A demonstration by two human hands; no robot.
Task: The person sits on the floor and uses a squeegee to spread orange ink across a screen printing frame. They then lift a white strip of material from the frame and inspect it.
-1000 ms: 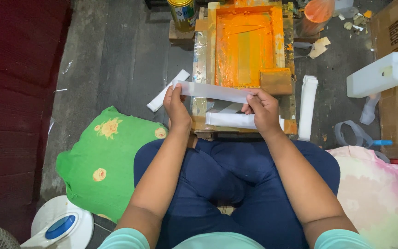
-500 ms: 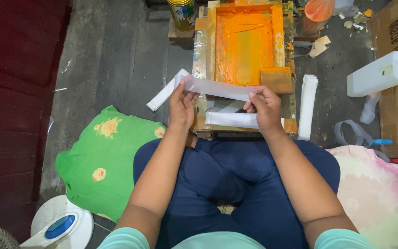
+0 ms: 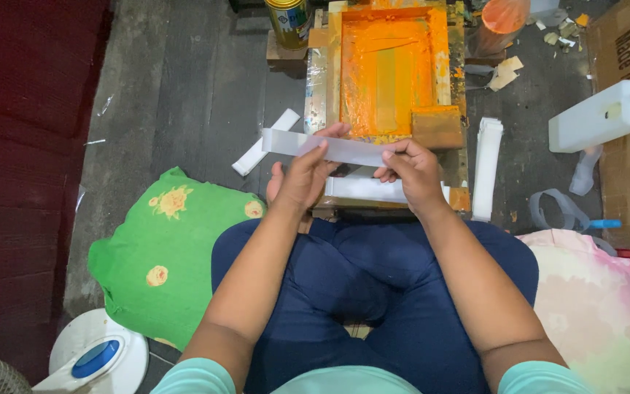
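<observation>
Fingers first: the left hand (image 3: 302,177) pinches a long white strip (image 3: 315,146) between thumb and fingertips near its middle, and the right hand (image 3: 411,170) grips the strip's right end, fingers curled over the edge. Both hands are clamped on it, neither slack.

And the strip has shifted. A second ago it lay level between the hands, just above the near edge of the frame; half a second ago its left end had begun to tip up. Now it sits higher and farther out, slanting up to the left, and its free left end pokes out well past the left hand. It hangs in the air, clear of the orange-coated printing screen (image 3: 391,69) behind it, with the squeegee block (image 3: 437,127) at the screen's near right corner.

So the strip looks lifted off the bed rather than laid down: another white strip (image 3: 362,188) lies flat on the board just below the hands, still in its place. A loose white strip (image 3: 264,142) lies on the floor to the left, and a stack of white strips (image 3: 485,166) stands to the right of the frame. A green cushion (image 3: 158,255) lies near left.
</observation>
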